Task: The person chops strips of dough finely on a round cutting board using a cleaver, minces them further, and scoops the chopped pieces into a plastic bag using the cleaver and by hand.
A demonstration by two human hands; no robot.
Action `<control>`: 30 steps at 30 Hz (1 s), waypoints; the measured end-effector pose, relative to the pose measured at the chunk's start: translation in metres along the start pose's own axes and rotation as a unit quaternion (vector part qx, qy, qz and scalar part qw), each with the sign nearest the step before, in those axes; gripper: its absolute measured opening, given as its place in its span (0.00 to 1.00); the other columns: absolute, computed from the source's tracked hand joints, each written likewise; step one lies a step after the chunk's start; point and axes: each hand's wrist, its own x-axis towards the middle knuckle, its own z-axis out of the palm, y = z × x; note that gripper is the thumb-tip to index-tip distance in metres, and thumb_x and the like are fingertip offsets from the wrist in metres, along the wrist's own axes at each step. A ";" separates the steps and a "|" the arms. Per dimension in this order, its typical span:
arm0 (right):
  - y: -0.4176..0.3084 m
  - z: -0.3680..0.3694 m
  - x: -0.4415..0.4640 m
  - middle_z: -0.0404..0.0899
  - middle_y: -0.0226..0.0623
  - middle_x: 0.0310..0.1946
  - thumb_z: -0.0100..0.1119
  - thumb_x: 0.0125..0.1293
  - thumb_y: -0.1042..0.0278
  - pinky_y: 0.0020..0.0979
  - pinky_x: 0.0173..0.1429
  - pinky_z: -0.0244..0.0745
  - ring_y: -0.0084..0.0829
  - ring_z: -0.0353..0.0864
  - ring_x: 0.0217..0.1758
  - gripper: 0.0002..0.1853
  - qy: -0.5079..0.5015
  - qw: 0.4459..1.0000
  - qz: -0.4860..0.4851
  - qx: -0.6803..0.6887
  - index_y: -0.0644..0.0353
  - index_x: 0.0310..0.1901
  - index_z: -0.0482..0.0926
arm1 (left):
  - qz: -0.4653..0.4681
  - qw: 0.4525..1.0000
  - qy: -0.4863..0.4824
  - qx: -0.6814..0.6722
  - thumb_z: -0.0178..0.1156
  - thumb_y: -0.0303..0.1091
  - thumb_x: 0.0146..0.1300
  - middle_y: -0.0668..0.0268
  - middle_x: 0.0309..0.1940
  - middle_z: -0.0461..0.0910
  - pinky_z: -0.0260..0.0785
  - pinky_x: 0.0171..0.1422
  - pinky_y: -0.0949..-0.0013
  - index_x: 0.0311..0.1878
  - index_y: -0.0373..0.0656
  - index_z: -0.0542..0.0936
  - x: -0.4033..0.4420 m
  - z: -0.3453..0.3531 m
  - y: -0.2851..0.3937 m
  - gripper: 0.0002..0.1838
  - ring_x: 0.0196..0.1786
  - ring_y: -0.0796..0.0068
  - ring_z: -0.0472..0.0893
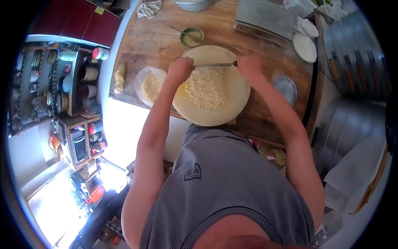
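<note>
A long-bladed knife (213,65) lies crosswise over the far part of a round pale board (236,103). My right hand (250,66) is closed around its dark handle end. At the other end, my left hand (181,69) is closed on the blade near its tip. Just below the blade, a pale, crumbly chopped heap (206,89) covers the middle of the board, with a yellowish patch at its left. Beside my left forearm sits a clear plastic bag or bowl (141,81) with similar pale crumbs (151,88).
On the wooden table (166,50) are a small green bowl (192,37) with a spoon, a pale twisted roll (120,79), a cloth (148,8), a large grey slab (265,18), a white plate (304,47) and a clear container (285,89). Shelves (66,112) stand at left.
</note>
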 end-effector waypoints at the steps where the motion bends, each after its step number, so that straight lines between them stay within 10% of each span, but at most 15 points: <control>1: 0.002 -0.001 -0.009 0.86 0.42 0.29 0.63 0.60 0.63 0.50 0.37 0.76 0.45 0.87 0.35 0.06 0.000 1.000 0.006 0.000 0.55 0.30 0.84 | -0.009 1.000 -0.007 -0.018 0.67 0.37 0.62 0.58 0.36 0.83 0.75 0.48 0.48 0.36 0.41 0.82 -0.012 -0.002 0.009 0.09 0.47 0.51 0.82; 30: -0.022 0.002 -0.047 0.82 0.45 0.27 0.66 0.57 0.67 0.50 0.35 0.77 0.48 0.84 0.31 0.05 0.044 0.998 -0.035 0.028 0.56 0.30 0.81 | -0.042 0.998 0.023 -0.035 0.69 0.36 0.60 0.62 0.35 0.82 0.75 0.47 0.50 0.33 0.44 0.78 -0.066 0.003 0.016 0.10 0.46 0.54 0.81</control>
